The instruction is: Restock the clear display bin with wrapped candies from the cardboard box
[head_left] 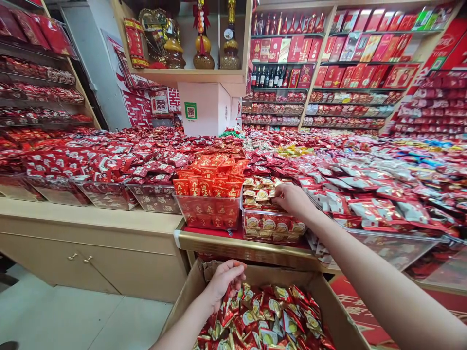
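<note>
My right hand [293,200] reaches into a clear plastic bin [273,234] of small red-and-gold candy packets [255,194]. Its fingers are pinched down on a packet at the bin's right side. Below, my left hand [226,281] hovers over the back left of an open cardboard box [337,301], fingers curled and thumb against the forefinger. Whatever it may hold is hidden. Loose red, gold and white packets [270,311] of a similar look lie heaped in the box.
A bin of orange-red packets [208,209] stands just left of the clear bin. White-and-red packets [372,209] pile up at the right. A gold-edged counter lip [248,249] runs above the box. Cabinets [98,253] and tiled floor [80,316] lie to the left.
</note>
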Demonstrator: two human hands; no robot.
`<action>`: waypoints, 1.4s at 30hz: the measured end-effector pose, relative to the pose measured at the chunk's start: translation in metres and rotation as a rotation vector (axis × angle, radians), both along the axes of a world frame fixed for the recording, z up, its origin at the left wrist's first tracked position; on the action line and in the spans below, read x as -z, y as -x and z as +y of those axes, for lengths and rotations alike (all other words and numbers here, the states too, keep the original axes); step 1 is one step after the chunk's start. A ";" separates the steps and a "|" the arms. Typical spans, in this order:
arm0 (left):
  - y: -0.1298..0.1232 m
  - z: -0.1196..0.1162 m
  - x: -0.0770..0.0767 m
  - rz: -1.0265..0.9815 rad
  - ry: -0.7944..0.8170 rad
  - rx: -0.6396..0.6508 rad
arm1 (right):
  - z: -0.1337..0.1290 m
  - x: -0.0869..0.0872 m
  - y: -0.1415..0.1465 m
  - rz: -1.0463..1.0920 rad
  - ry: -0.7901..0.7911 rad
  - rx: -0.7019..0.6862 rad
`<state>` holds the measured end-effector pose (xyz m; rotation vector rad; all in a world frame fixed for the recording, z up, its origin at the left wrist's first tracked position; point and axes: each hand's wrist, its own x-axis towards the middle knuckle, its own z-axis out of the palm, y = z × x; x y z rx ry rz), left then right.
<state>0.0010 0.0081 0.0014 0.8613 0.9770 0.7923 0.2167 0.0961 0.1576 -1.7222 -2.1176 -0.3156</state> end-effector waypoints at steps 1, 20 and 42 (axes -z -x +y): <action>-0.001 0.000 0.001 0.010 -0.002 0.007 | 0.001 0.000 0.000 0.010 0.024 0.010; -0.012 -0.007 -0.003 -0.135 -0.059 -0.282 | -0.134 0.146 0.091 0.844 0.522 -0.338; -0.008 -0.003 -0.005 -0.103 -0.190 -0.098 | -0.106 0.154 0.069 1.548 0.701 -0.202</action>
